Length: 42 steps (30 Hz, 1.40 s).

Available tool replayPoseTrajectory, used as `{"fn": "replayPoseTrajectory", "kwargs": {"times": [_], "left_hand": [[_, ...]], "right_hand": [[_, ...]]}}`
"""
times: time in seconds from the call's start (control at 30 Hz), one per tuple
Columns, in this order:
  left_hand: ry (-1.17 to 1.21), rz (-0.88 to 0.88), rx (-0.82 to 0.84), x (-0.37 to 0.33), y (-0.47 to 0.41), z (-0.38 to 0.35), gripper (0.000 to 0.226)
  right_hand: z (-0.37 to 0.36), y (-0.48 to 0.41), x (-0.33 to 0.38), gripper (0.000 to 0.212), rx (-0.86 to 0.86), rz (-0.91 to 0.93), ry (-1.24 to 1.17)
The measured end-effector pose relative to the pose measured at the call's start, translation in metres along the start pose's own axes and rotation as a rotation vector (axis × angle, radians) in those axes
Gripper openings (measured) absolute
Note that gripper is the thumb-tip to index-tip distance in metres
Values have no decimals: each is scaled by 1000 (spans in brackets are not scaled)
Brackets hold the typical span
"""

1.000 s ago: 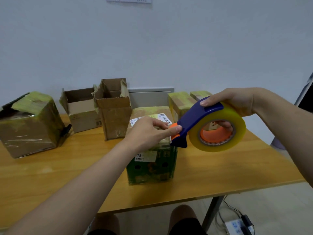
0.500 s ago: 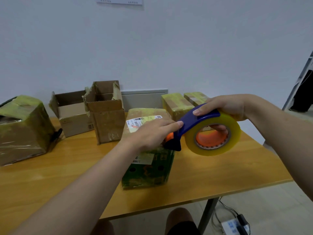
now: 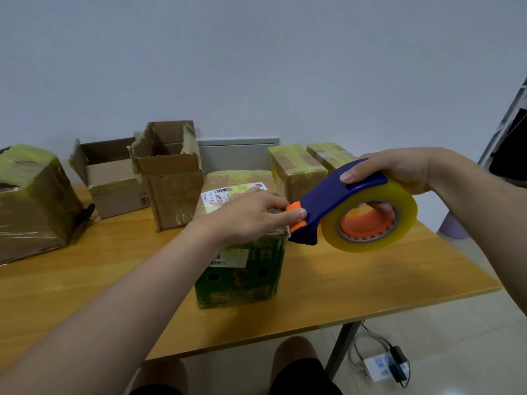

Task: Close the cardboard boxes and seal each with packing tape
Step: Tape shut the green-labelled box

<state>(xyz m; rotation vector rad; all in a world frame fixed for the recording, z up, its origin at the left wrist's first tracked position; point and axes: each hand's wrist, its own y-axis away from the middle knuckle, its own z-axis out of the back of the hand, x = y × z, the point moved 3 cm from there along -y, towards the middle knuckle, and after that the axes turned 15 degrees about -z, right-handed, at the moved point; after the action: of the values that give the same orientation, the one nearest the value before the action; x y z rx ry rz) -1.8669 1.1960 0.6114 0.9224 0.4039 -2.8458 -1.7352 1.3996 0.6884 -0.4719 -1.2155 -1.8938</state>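
Observation:
A green printed cardboard box point(image 3: 242, 280) with a shipping label stands closed at the table's middle, yellowish tape across its top. My left hand point(image 3: 245, 218) hovers over its top right corner, thumb and fingers pinching the orange tab at the nose of the tape dispenser point(image 3: 328, 201). My right hand point(image 3: 399, 172) grips that blue dispenser from the right, thumb on its top and fingers through the orange core of the clear-yellow tape roll point(image 3: 405, 212). The dispenser is held just right of the box, level with its top.
Two open brown boxes point(image 3: 168, 189) point(image 3: 111, 181) stand behind on the left. A taped box point(image 3: 31, 201) sits far left with a black pen point(image 3: 87, 212) beside it. Two taped boxes point(image 3: 296, 169) point(image 3: 330, 155) are behind. The wooden table point(image 3: 370, 280) ends at right; a power strip point(image 3: 382, 363) lies on the floor.
My left thumb and fingers have moved from beside the dispenser's nose onto its orange tab. The dispenser has stayed beside the box's right top corner.

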Motion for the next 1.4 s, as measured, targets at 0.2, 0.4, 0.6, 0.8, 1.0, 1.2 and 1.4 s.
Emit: {"fn": "replayPoseTrajectory", "kwargs": {"times": [0.2,0.4,0.6,0.8,1.0,1.2,1.4], "left_hand": [[-76,48,-64,-4,-1,2,86],[-118,65,-68,-11,-1,-1,71],[123,16,-63,4,2,1,75],[8,32,-51,4,0,2,86],[34,-21,-207,6,11,11,48],[-200,-73,-315,-6,13,12,49],[-895,-214,-265,-17,15,-11,49]], "right_hand": [[-2,4,0,50,9,-39,-18],[-1,5,3,54,-19,-53,40],[-8,2,19,49,-27,-80,131],[-26,-8,34,43,-47,-194,338],[-34,-21,32,61,-96,-201,394],[-5,-3,39,52,-508,23,169],[-28,-20,53,51,-712,248,-300]]}}
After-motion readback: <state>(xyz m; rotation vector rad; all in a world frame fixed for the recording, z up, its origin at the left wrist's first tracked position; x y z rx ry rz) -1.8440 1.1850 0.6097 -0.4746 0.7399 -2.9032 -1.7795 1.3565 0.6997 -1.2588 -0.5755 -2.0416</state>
